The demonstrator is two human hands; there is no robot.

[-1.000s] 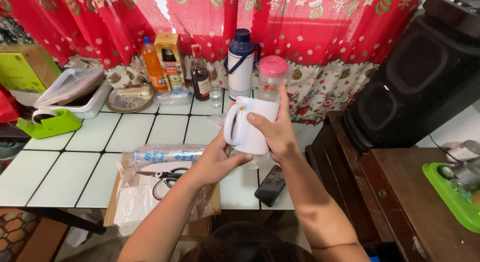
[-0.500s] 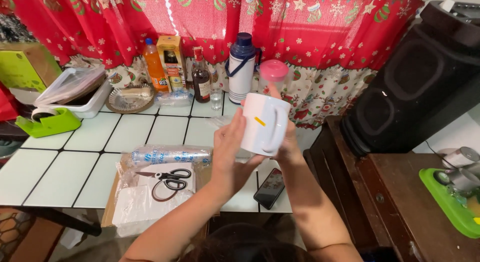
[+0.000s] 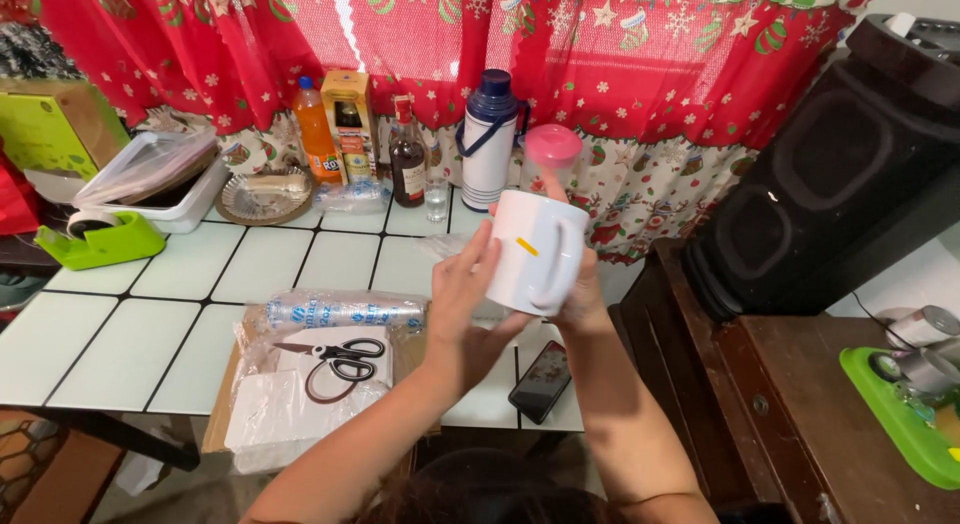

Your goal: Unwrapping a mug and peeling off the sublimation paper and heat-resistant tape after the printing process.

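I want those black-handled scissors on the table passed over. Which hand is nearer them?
Left. The left hand is on the white mug, just right of and above the scissors; the right hand is behind the mug, farther away.

White mug [image 3: 535, 252] — yellow mark; red star-patterned curtain [image 3: 620, 54].

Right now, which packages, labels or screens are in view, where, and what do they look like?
Orange bottle: back of table, blue cap, label.
Yellow carton: beside it, tall box.
Dark bottle: right of carton, red-and-white label.
Phone: table's front edge, dark screen.
White mug: held by both hands, small yellow mark.
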